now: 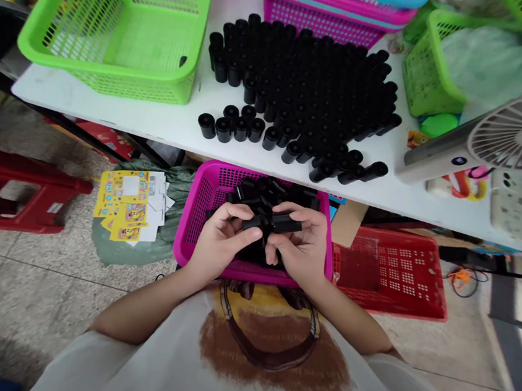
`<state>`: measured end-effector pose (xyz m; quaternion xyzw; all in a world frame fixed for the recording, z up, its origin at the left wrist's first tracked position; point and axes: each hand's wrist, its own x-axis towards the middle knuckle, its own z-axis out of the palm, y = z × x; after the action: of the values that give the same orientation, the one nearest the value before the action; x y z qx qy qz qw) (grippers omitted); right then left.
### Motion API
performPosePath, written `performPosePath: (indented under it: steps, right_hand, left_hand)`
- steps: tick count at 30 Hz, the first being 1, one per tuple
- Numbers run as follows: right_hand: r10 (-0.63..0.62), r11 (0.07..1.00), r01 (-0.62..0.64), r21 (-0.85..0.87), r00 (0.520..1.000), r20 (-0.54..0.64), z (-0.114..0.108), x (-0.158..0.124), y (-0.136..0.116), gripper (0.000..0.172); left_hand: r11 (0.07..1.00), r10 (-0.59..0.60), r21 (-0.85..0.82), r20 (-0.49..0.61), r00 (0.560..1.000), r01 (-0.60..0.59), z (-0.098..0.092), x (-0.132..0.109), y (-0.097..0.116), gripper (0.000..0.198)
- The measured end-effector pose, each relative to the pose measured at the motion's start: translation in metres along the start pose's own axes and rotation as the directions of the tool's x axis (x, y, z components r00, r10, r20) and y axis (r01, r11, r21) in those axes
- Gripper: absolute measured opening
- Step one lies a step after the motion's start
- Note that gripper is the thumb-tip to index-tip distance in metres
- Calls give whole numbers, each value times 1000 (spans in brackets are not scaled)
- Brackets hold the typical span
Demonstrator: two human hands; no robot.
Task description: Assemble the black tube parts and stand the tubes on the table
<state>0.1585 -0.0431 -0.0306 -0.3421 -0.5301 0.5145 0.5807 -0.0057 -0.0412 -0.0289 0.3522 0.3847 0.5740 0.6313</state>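
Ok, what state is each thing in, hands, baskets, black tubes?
Left hand: shut on black plastic tube piece.
Right hand: shut on the same piece.
Magenta plastic basket: heaped with loose black pieces.
Massed black plastic tubes: mostly upright, edge ones toppled.
Lime green plastic basket: upright, nearly bare.

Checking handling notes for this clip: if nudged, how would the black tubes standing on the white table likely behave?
The black tubes look like small hollow plastic, so probably light and stiff. Packed upright on the white table, a push would likely topple neighbours; their round bodies suggest a tipped one rolls.
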Motion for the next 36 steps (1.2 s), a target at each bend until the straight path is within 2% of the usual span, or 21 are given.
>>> performPosePath:
  steps: [5, 7, 9, 12, 15, 17, 18, 20, 22, 24, 25, 27, 29, 30, 32, 33, 36]
  right_hand:
    - [22, 999, -22, -23, 1000, 1, 0, -4, 5, 36]
    - [16, 994, -12, -107, 999, 38, -3, -5, 6, 37]
    - [-15, 964, 45, -261, 993, 117, -6, -4, 7, 43]
    - [-96, 847, 202, -491, 968, 233, -10, -2, 6, 53]
    - [-167, 707, 293, -643, 954, 250, -11, 1, 3, 53]
    - [-175, 645, 314, -697, 948, 265, -12, 4, 1, 54]
    - [-169, 623, 311, -718, 949, 264, -14, 5, 2, 55]
    - [-139, 603, 258, -755, 966, 219, -19, 9, 4, 61]
    - [-53, 605, 174, -777, 982, 179, -27, 14, 9, 61]
    - [115, 592, 120, -797, 966, 232, -32, 18, 15, 51]
    - [218, 567, 117, -815, 933, 286, -34, 19, 18, 45]
    - [414, 492, 150, -857, 826, 382, -32, 21, 24, 41]
    - [531, 431, 211, -877, 727, 436, -25, 21, 28, 50]
    - [561, 412, 241, -879, 693, 453, -21, 21, 30, 57]
    - [589, 382, 291, -877, 655, 474, -12, 22, 33, 64]
    - [593, 368, 308, -877, 648, 477, -9, 23, 35, 62]
    - [585, 354, 333, -874, 650, 485, -4, 27, 41, 40]
  left_hand:
    - [999, -36, 10, -2, 999, 36, 1, -1, 1, 32]
    - [999, -45, 8, 4, 999, 45, 0, -1, 3, 31]
    - [998, -55, 4, -1, 999, 55, -2, 0, 3, 32]
    - [997, -69, -25, -54, 996, 68, -6, 2, 0, 40]
    - [990, -140, -32, -88, 986, 138, -10, 3, -1, 52]
    - [986, -159, 29, -88, 983, 162, -11, 6, 6, 53]
    - [989, -114, 82, -97, 989, 123, -11, 10, 11, 52]
    - [968, 69, 247, -121, 990, -38, -11, 23, 25, 48]
    - [862, 283, 461, -96, 954, -210, -13, 46, 37, 44]
    - [702, 391, 644, 11, 920, -306, -16, 76, 44, 37]
    - [592, 392, 724, 123, 912, -353, -18, 91, 44, 33]
    - [322, 337, 832, 344, 876, -451, -22, 119, 38, 30]
    - [109, 249, 848, 481, 840, -518, -24, 139, 30, 34]
    - [32, 221, 838, 525, 822, -544, -24, 146, 27, 37]
    - [-77, 211, 806, 589, 780, -587, -24, 151, 23, 43]
    - [-119, 226, 789, 613, 757, -603, -24, 150, 23, 44]
    - [-201, 292, 738, 673, 680, -644, -25, 136, 30, 35]
